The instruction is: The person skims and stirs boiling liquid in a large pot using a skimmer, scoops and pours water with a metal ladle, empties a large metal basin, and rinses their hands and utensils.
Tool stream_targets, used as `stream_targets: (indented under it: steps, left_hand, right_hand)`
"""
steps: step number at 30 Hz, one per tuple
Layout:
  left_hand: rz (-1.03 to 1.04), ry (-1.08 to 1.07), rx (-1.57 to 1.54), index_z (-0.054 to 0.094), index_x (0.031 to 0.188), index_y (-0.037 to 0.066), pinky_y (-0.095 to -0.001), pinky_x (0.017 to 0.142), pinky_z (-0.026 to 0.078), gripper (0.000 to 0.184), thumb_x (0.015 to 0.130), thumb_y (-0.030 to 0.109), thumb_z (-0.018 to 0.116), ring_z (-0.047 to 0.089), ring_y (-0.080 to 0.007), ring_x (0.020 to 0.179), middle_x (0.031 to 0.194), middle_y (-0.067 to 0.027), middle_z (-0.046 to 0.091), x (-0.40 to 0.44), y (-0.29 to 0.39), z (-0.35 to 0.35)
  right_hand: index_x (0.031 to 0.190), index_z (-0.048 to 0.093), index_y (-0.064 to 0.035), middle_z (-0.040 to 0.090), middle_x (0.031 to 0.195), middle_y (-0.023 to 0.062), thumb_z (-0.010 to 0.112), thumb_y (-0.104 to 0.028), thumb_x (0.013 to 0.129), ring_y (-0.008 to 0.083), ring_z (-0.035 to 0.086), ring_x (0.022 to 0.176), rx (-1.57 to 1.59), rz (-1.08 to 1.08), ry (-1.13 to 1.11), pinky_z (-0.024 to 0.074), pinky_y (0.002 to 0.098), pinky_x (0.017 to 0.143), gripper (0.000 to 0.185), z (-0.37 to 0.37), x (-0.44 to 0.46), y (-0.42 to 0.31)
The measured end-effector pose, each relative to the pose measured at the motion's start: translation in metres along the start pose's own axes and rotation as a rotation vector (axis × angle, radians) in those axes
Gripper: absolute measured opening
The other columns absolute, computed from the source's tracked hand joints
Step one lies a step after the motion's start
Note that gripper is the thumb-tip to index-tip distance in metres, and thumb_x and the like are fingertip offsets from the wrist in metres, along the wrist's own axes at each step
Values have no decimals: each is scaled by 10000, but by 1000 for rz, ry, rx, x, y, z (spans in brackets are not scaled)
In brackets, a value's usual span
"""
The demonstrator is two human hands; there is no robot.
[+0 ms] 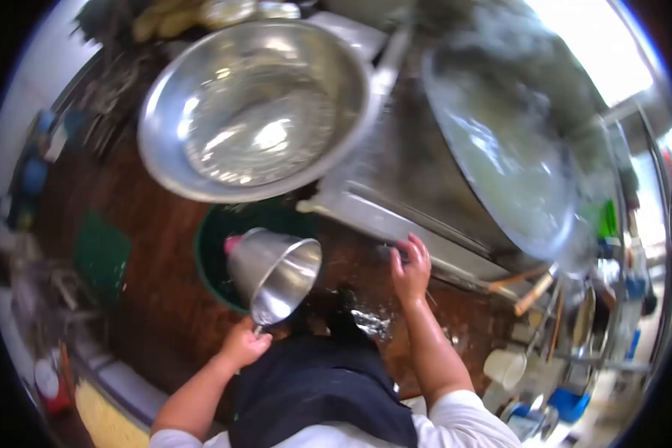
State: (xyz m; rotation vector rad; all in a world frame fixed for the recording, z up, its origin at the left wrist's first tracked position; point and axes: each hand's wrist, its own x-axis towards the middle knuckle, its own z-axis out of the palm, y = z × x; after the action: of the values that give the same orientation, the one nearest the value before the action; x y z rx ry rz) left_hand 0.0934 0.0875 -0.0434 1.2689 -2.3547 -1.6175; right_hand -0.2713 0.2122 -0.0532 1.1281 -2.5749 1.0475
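Note:
My left hand (246, 345) is closed on the handle or rim of a metal bucket (257, 261). The bucket is tilted, its mouth turned to the right and toward me, and its shiny inside shows no contents that I can make out. Behind it stands a dark green tub (209, 257), partly hidden by the bucket. A small pink thing (232, 244) shows at the bucket's far side; its kind is unclear. My right hand (411, 270) hangs free with fingers apart, close to the metal edge of the stove, holding nothing.
A wide metal basin (160, 138) holding clear liquid is ahead. To the right, a large steaming wok (463, 164) of cloudy liquid sits in the metal stove top (403, 168). Wooden handles (534, 295) jut out near it. The reddish floor (157, 269) looks wet.

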Motion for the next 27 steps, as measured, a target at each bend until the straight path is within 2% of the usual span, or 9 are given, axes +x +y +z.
stream_targets:
  steps: [3, 6, 7, 15, 17, 19, 21, 22, 27]
  left_hand:
    - [-361, -80, -319, 530, 1126, 10, -349, 486, 491, 432, 722, 123, 634, 591, -209, 488, 694, -130, 613, -20, -43, 6]
    - [-579, 13, -312, 517, 1113, -31, -317, 414, 461, 420, 715, 81, 592, 553, -167, 419, 658, -106, 586, 2, -84, 10]
    - [-584, 0, -330, 482, 969, -55, -312, 382, 445, 318, 714, 58, 634, 534, -153, 419, 646, -91, 550, 14, -102, 10]
    - [-798, -184, -30, 518, 1068, -94, -356, 509, 509, 384, 721, 62, 565, 640, -236, 528, 761, -216, 645, 120, -170, 57]
    - [-761, -174, -7, 615, 960, -63, -342, 555, 521, 274, 723, 72, 589, 651, -207, 548, 731, -178, 666, 146, -191, 86]
    - [-728, -309, -52, 636, 857, -37, -353, 516, 510, 176, 724, 75, 613, 629, -209, 518, 646, -155, 643, 179, -224, 124]
    - [-715, -261, -496, 613, 800, -11, -366, 457, 490, 114, 729, 76, 630, 584, -220, 474, 586, -116, 589, 179, -208, 134]
    - [-909, -286, -615, 568, 733, 25, -360, 414, 470, 83, 736, 74, 634, 531, -211, 439, 553, -70, 518, 164, -167, 118]
    - [-691, -145, -1002, 479, 864, 76, -365, 478, 520, 141, 774, 52, 584, 576, -209, 530, 655, -58, 515, 81, -99, 108]
  right_hand:
    - [886, 645, -71, 628, 1045, 143, 657, -130, 751, 331, 585, 987, 186, -51, -238, 458, 409, 880, 148, 9, -33, -49]
    - [851, 651, -73, 647, 956, 130, 641, -128, 749, 306, 604, 946, 160, -79, -540, 479, 384, 841, 116, 14, -55, -67]
    - [849, 656, -78, 646, 939, 137, 626, -155, 766, 318, 607, 927, 73, -25, -700, 487, 392, 819, 118, 16, -62, -63]
    - [932, 668, -70, 655, 902, 149, 630, -238, 791, 291, 646, 851, -59, 450, -819, 512, 372, 762, 223, -2, -92, -31]
    - [971, 669, -71, 685, 893, 109, 645, -242, 806, 229, 662, 847, -66, 537, -807, 509, 332, 763, 239, -4, -112, -12]
    - [974, 675, -95, 673, 933, 132, 610, -280, 806, 272, 652, 876, -90, 568, -826, 509, 363, 786, 258, -7, -131, -4]
    - [983, 674, -100, 667, 961, 139, 598, -298, 811, 278, 640, 917, -67, 711, -881, 498, 368, 816, 273, -12, -139, -22]
    - [993, 671, -100, 666, 970, 135, 603, -304, 808, 273, 637, 926, -18, 700, -920, 495, 366, 822, 283, -7, -148, -21]
    - [998, 661, -81, 668, 905, 64, 632, -368, 817, 169, 619, 841, 520, 692, -1250, 491, 319, 741, 340, 33, -188, -39]
